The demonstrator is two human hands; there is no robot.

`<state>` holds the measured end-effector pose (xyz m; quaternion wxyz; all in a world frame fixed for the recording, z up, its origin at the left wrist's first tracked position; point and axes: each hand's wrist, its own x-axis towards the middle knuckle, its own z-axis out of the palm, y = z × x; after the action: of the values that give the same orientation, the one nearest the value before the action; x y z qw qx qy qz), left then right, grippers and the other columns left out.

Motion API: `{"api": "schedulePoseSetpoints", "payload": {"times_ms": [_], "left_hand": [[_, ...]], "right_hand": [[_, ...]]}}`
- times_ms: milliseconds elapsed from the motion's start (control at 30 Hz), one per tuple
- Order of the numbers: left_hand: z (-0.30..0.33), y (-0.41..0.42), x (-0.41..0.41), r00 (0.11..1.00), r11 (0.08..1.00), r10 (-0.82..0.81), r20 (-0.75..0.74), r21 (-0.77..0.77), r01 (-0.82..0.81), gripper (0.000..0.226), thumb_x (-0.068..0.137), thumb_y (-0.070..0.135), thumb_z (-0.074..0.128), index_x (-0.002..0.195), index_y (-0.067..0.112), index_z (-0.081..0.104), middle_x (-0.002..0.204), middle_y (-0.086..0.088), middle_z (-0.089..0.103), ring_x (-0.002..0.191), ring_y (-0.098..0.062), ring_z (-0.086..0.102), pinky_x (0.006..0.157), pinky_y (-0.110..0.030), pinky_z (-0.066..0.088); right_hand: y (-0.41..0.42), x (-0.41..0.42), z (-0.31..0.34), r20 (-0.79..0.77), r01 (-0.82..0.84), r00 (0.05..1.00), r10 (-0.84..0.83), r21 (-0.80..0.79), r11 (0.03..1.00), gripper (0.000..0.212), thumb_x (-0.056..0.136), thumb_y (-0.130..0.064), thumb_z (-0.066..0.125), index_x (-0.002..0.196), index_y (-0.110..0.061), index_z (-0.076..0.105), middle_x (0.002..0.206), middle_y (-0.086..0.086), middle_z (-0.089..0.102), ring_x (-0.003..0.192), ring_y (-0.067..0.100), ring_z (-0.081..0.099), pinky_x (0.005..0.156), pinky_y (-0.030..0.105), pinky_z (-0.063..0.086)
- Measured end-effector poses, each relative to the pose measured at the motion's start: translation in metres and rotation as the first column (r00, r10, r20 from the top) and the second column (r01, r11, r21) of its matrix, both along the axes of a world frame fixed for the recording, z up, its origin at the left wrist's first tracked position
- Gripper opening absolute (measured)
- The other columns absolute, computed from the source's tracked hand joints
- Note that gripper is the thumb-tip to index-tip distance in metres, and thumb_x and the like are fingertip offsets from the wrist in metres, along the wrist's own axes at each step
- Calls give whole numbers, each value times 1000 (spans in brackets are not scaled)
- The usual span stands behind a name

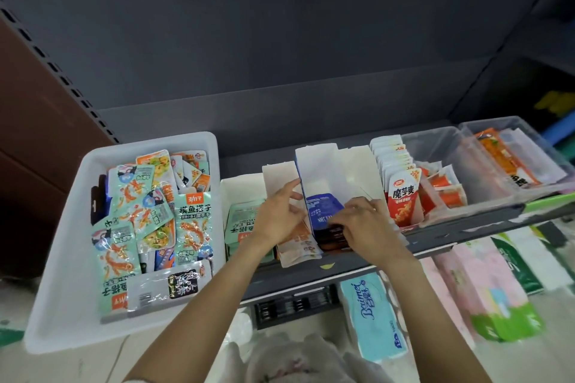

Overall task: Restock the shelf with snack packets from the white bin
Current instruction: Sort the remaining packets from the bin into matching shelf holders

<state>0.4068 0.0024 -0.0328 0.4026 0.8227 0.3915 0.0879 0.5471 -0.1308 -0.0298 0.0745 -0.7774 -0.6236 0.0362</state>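
The white bin (62,274) stands at the left end of the dark shelf (367,261), full of mint-green and other snack packets (193,224). A row of white cardboard display boxes sits on the shelf. My left hand (278,216) touches the wall of the middle box (317,165) with straight fingers. My right hand (362,225) grips blue and dark packets (323,211) standing in that box. Orange-white packets (298,242) fill the box under my left hand, and green packets (241,221) fill the one beside the bin.
Red packets (403,199) stand in a box right of my hands. Two clear plastic tubs (441,146) with orange packets follow at the right. Tissue packs (373,314) and pink and green packages lie on the lower level below the shelf.
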Motion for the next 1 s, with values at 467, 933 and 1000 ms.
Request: {"api": "schedulePoseSetpoints", "payload": {"times_ms": [467, 933, 1000], "left_hand": [[23, 31, -195, 875, 829, 441, 199, 284, -483, 13, 87, 25, 61, 99, 28, 61, 71, 13, 63, 65, 1, 57, 58, -19, 45], [-34, 74, -275, 895, 870, 385, -227, 412, -270, 53, 74, 18, 74, 124, 15, 57, 125, -9, 52, 114, -28, 46, 91, -36, 43], [-33, 72, -274, 931, 892, 326, -162, 378, -247, 44, 77, 18, 72, 120, 16, 61, 120, -6, 56, 111, -26, 50, 87, -34, 45]], "right_hand": [[78, -135, 61, -578, -153, 754, 311, 305, 940, 33, 89, 2, 50, 113, -15, 66, 110, -5, 67, 98, 0, 59, 89, 14, 47], [161, -258, -26, -26, -421, 884, 467, -478, 771, 16, 87, -13, 62, 103, -9, 64, 95, 7, 65, 89, 24, 61, 82, 37, 46], [160, -257, -26, -156, -423, 905, 396, -433, 796, 18, 88, -16, 62, 104, -9, 65, 99, 8, 64, 93, 24, 61, 83, 37, 48]]}}
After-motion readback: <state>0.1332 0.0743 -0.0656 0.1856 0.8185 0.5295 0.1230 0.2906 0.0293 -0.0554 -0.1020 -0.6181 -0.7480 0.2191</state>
